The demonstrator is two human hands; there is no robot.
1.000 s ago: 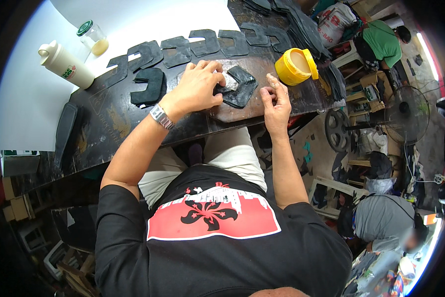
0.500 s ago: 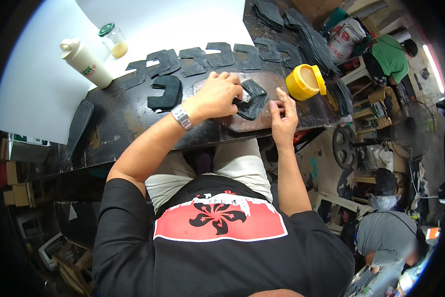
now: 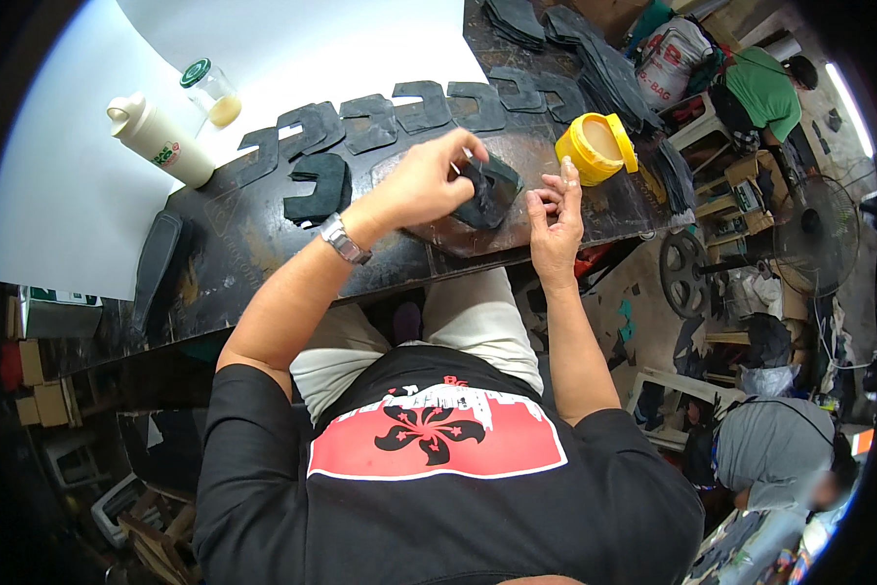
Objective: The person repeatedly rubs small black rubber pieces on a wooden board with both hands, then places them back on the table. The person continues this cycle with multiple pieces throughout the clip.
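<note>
My left hand (image 3: 427,185), with a metal watch at its wrist, is over a dark U-shaped piece (image 3: 502,192) on a brownish board (image 3: 438,232). Its thumb and fingers are pinched together around something small and pale that I cannot make out; part of the piece is hidden behind the hand. Just right of the piece is my right hand (image 3: 558,222), thumb and forefinger apart, other fingers partly bent, nothing visible in it. Behind it stands an open yellow tub (image 3: 580,161) with tan contents. A thicker black U-shaped piece (image 3: 333,185) lies left of the board.
Several flat dark U-shaped pieces (image 3: 421,105) lie in a row along the back of the table. A cream bottle (image 3: 160,139) and a green-lidded jar (image 3: 209,93) stand at left. Dark stacked sheets (image 3: 604,73) lie back right. Two people sit at the right, near a fan (image 3: 814,239).
My left hand has lifted and shifted slightly left from the U-shaped piece, showing more of it. My right hand's forefinger is more extended. The view has shifted a little.
</note>
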